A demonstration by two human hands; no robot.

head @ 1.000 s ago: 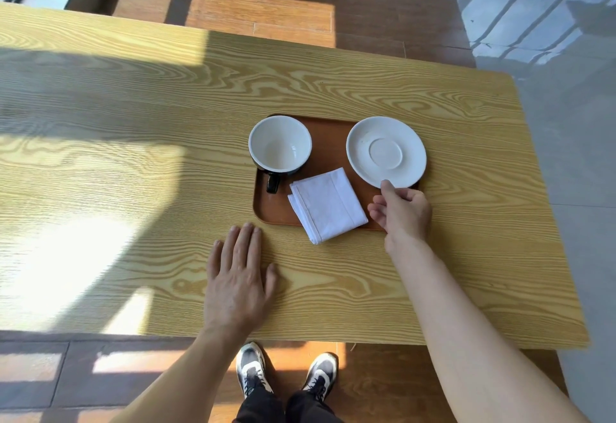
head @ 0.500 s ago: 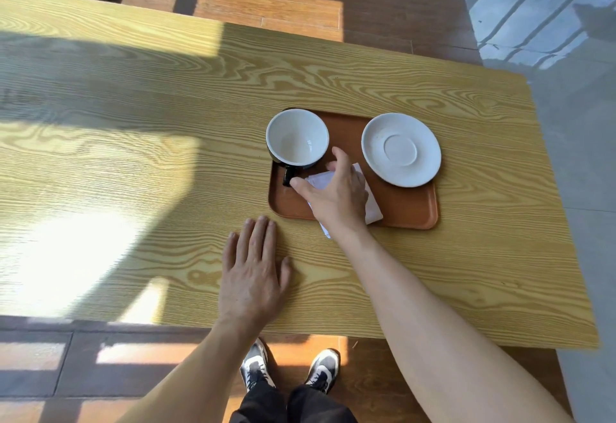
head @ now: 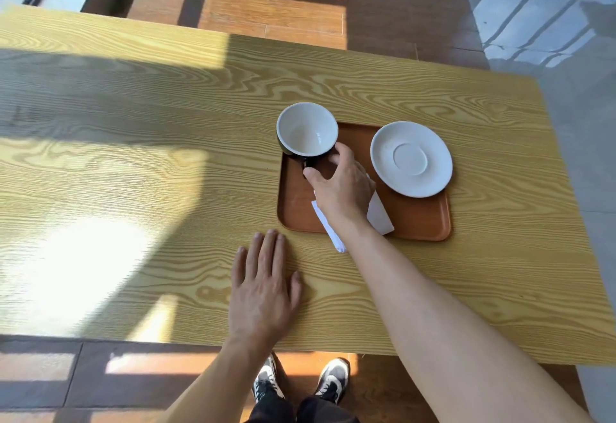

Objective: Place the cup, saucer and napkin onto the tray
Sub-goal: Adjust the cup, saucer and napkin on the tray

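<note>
A brown tray (head: 420, 219) lies on the wooden table. At its back left corner is the cup (head: 306, 129), white inside and dark outside. My right hand (head: 343, 186) has thumb and forefinger closed around the cup's handle and lower side. The cup's rim reaches past the tray's back edge. The white saucer (head: 411, 159) rests on the tray's back right, slightly over the rim. The folded white napkin (head: 380, 219) lies partly under my right wrist, one corner hanging over the tray's near edge. My left hand (head: 263, 286) lies flat on the table, fingers spread, in front of the tray.
The yellow wood-grain table (head: 133, 156) stretches far to the left, with sunlit patches. Its near edge runs just below my left wrist, and its right edge is close to the tray. Brown floor tiles and my shoes (head: 300, 386) show below.
My right hand left the saucer's near edge, crossed left over the napkin and closed on the cup's handle. The cup now sits higher against the tray's back corner. The left hand stayed put.
</note>
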